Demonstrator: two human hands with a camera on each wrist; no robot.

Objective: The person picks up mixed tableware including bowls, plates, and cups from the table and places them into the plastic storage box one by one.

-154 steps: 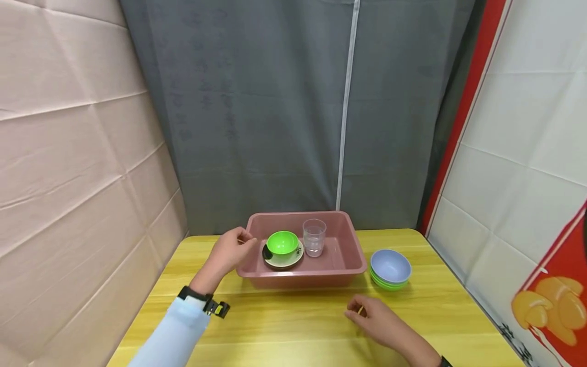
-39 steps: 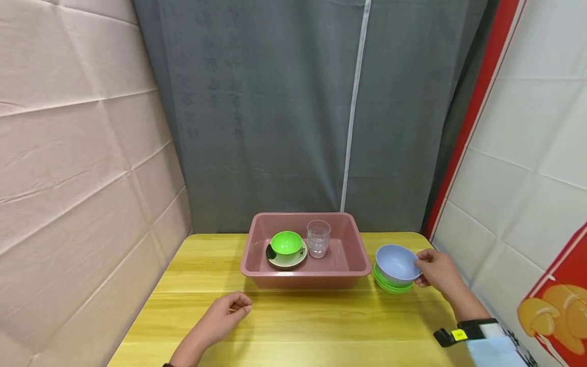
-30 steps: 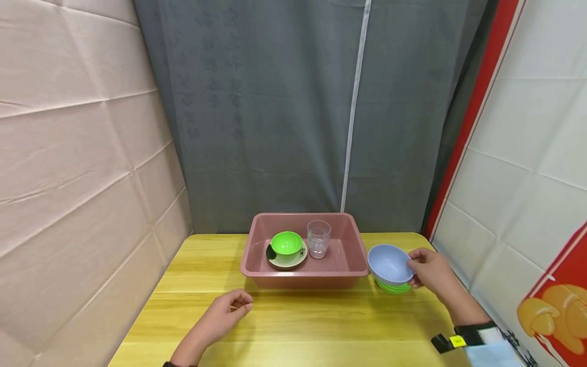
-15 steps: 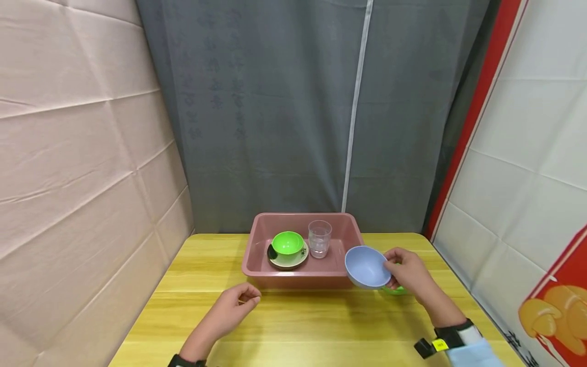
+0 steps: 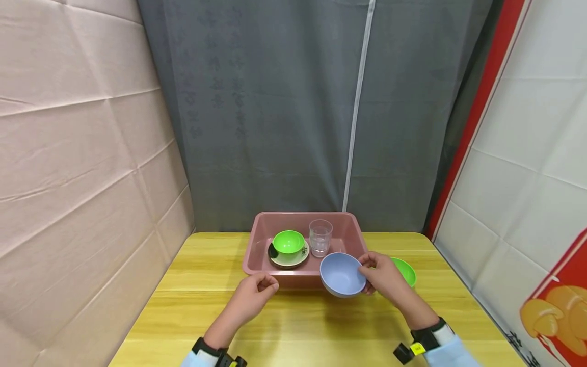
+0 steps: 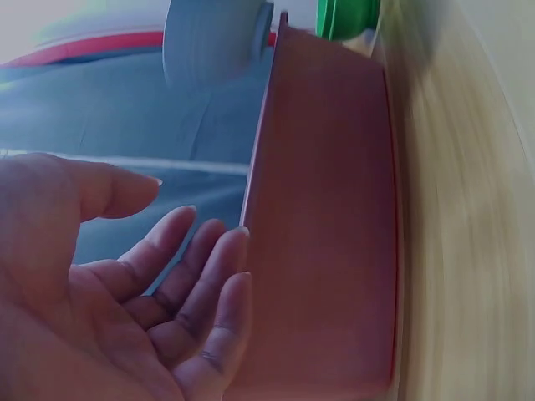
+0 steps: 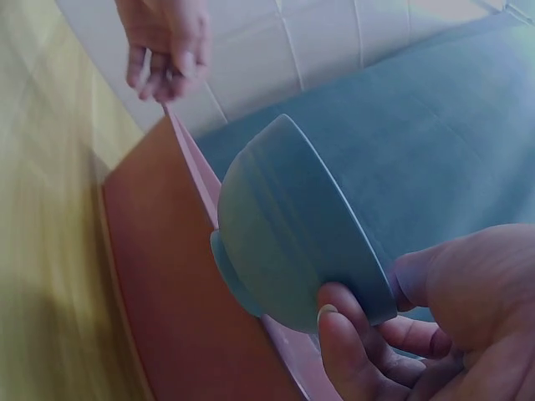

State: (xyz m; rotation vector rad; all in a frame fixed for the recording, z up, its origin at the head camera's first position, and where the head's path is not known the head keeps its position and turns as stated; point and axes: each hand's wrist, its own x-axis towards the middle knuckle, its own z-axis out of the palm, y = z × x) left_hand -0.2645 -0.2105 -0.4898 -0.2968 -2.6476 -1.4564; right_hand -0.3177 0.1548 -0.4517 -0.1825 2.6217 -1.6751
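Observation:
A blue bowl (image 5: 342,275) hangs over the front rim of the pink basin (image 5: 302,279), tilted a little. My right hand (image 5: 384,276) pinches its right edge, thumb inside and fingers outside, as the right wrist view shows with the bowl (image 7: 292,225). My left hand (image 5: 255,294) is near the basin's front left part, fingers loosely bent and holding nothing; in the left wrist view the palm and fingers (image 6: 224,313) are parted. Inside the basin, a small green bowl (image 5: 288,241) sits on a white plate (image 5: 300,257) beside a clear glass (image 5: 320,238).
Right of the basin stands a green bowl (image 5: 405,271), partly hidden behind my right hand. A black spoon-like end (image 5: 272,251) shows at the plate's left. The yellow wooden table (image 5: 197,285) meets a grey curtain (image 5: 266,127) behind, with pale walls on both sides.
My right hand has lifted the blue bowl off the green stack and carried it left to the basin's front. My left hand has moved up and right toward the basin.

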